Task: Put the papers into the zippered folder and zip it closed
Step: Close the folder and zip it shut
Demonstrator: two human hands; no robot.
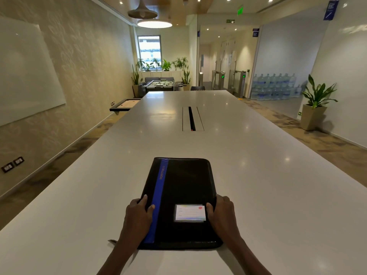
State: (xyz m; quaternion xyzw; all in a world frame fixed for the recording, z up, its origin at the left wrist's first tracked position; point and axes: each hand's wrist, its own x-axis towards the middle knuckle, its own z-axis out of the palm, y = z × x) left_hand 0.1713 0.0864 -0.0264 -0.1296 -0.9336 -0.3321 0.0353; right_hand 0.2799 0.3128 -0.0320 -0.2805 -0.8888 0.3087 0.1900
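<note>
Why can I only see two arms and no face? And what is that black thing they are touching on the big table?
There is just one picture, taken by a camera worn on the person's head, looking forward and down. That is why you see arms reaching out from the bottom and no face, as if they were your own arms.

The black thing is a zippered folder with a blue stripe and a little label card. It lies flat and closed on a long white table. The left hand holds its left edge with its thumb on top, and the right hand holds its right edge the same way. No loose papers show on the table.

Far behind are potted plants and stacked water bottles.
</note>
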